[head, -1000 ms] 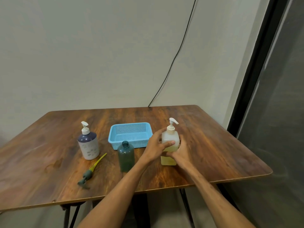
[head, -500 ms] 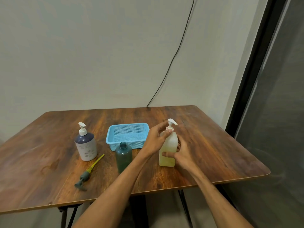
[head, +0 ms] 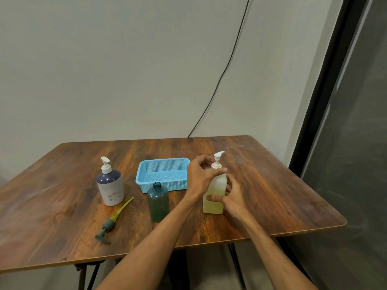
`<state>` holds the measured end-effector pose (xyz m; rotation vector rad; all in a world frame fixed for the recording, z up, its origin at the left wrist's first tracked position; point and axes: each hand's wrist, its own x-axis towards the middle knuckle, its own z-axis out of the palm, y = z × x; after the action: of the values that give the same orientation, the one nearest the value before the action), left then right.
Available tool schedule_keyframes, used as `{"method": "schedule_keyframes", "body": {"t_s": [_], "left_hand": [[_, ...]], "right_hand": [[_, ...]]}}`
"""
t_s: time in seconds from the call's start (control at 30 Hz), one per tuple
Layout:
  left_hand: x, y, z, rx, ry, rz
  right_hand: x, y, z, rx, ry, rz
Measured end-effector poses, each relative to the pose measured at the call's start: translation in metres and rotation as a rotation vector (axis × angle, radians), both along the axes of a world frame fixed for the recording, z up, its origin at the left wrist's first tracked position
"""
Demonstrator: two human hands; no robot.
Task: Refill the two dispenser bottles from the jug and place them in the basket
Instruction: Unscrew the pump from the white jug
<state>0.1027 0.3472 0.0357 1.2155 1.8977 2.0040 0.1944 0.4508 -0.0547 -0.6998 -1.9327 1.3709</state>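
Observation:
A translucent bottle of yellow liquid (head: 214, 193) with a white pump (head: 217, 159) stands upright on the wooden table (head: 272, 195). My right hand (head: 232, 200) grips its lower body. My left hand (head: 201, 174) has its fingers around the pump collar. A dark green bottle (head: 158, 203) stands open with no pump to the left. Its green pump with a yellow tube (head: 114, 219) lies flat on the table. A navy-and-white pump bottle (head: 110, 186) stands further left. The blue basket (head: 142, 176) behind them holds nothing.
A black cable (head: 219, 80) runs down the wall to the table's back edge. A dark framed panel (head: 345, 122) stands at the right. The table's front edge is close to my forearms.
My left hand has slid up from the bottle's shoulder to the pump collar. My right hand has moved from beside the base to a firmer grip on the lower body.

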Motion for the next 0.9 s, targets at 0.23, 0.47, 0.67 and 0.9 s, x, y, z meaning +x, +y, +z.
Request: {"method": "schedule_keyframes", "body": {"t_s": [0.23,0.47,0.67,0.9], "left_hand": [[-0.003,-0.013,-0.016,-0.032,-0.009,-0.083],[0.001,-0.009,-0.008,-0.045,-0.015,-0.060],[0.005,-0.005,-0.002,-0.082,-0.004,-0.049],[0.001,-0.010,-0.006,-0.083,0.025,-0.081]], "right_hand": [[0.001,-0.009,0.005,-0.037,0.046,0.016],[0.005,-0.014,0.014,-0.027,0.055,0.018],[0.006,-0.019,0.016,-0.050,0.082,0.041],[0.008,-0.020,0.016,-0.041,0.081,0.034]]}}
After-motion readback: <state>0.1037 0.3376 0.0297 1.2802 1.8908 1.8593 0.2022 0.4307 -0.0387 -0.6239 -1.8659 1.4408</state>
